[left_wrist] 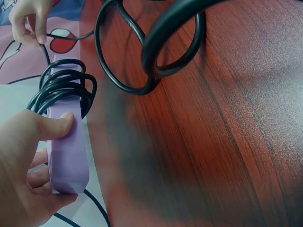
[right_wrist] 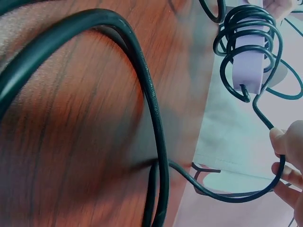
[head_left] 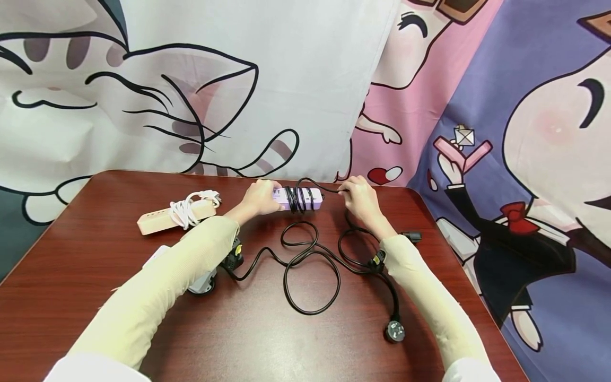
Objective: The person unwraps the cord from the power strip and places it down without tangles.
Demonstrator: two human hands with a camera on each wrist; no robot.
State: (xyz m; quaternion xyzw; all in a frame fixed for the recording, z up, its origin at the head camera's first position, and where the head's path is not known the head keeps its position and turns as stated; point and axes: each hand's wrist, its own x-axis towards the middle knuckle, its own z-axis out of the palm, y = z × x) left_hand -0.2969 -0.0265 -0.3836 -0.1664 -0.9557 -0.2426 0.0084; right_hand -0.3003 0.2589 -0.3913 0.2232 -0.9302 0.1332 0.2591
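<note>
A lilac power strip (head_left: 297, 198) is held just above the far side of the table, with several turns of its black cord (head_left: 310, 265) wound round it. My left hand (head_left: 260, 197) grips the strip's left end (left_wrist: 66, 151), thumb on top. My right hand (head_left: 359, 197) pinches the cord (right_wrist: 265, 191) just right of the strip (right_wrist: 251, 52). The remaining cord lies in loose loops (left_wrist: 151, 52) on the table and ends in a black plug (head_left: 394, 330) near my right forearm.
A peach power strip (head_left: 172, 216) with a bundled white cord (head_left: 191, 207) lies at the left. The dark red wooden table (head_left: 95, 276) is backed by cartoon-printed cloth. A grey and black object (head_left: 210, 278) sits partly hidden under my left forearm.
</note>
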